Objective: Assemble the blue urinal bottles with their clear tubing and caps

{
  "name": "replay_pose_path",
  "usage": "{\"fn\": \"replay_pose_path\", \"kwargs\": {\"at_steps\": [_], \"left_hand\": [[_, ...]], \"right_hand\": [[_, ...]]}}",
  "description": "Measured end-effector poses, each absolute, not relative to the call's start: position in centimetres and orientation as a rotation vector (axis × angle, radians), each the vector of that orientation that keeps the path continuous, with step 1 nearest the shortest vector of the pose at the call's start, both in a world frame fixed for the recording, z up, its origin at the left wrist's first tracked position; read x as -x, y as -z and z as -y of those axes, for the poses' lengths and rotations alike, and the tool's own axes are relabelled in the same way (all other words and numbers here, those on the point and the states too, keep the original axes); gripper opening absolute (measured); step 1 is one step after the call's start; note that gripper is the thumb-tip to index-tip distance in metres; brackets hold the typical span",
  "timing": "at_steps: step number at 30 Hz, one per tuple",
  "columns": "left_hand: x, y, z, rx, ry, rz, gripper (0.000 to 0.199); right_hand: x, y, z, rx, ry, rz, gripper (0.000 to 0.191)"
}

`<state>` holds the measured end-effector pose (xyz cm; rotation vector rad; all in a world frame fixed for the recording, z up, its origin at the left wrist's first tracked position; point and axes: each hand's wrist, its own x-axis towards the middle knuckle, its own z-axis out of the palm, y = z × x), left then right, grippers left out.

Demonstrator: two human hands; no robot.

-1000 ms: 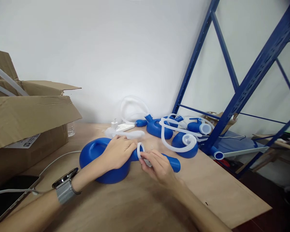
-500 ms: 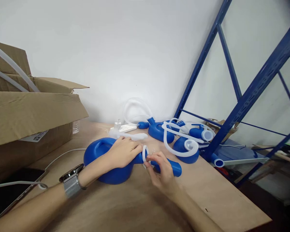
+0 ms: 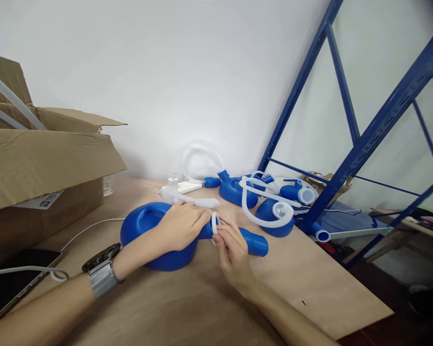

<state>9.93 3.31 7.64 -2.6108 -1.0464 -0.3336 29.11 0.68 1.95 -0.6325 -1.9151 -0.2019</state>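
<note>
A blue plastic bottle (image 3: 139,228) with a moulded handle lies on the wooden table, its neck towards the right. Across its top and neck rests my left hand (image 3: 184,223), fingers wrapped over it and a watch on the wrist. A white ring (image 3: 214,223) sits at the mouth of the neck. My right hand (image 3: 233,247) pinches this ring between thumb and fingers. Just beyond those fingers lies a blue tube (image 3: 254,241), its left end partly hidden behind my right hand.
A cardboard box (image 3: 50,163) with pale hoses stands at left, near a dark phone (image 3: 18,278) and white cable. Behind are a power strip (image 3: 187,187), a clear plastic piece (image 3: 191,198), and more blue bottles (image 3: 236,192) with white hoses (image 3: 245,206). A blue metal rack (image 3: 375,120) borders the right.
The fingers of my right hand have closed in further around the ring. My left hand stays on the bottle. The whole view has shifted slightly.
</note>
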Motion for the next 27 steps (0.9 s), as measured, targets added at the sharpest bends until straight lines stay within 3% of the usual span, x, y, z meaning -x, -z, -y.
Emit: {"fn": "replay_pose_path", "kwargs": {"at_steps": [10, 19, 24, 27], "left_hand": [[-10.5, -6.4, -3.2, 2.531, 0.486, 1.039, 0.042], [-7.4, -9.3, -3.7, 2.731, 0.596, 0.964, 0.057], [-4.8, -9.6, -5.0, 2.674, 0.339, 1.105, 0.078], [-4.8, -9.0, -5.5, 2.700, 0.312, 1.095, 0.077]], "right_hand": [[-29.5, -1.9, -1.0, 0.579, 0.341, 1.934, 0.024], [-29.7, -2.0, -0.9, 0.798, -0.053, 1.856, 0.008], [-29.5, -3.0, -1.2, 0.840, -0.457, 1.904, 0.059], [-29.2, -4.1, -1.3, 0.917, -0.557, 1.867, 0.054]]}}
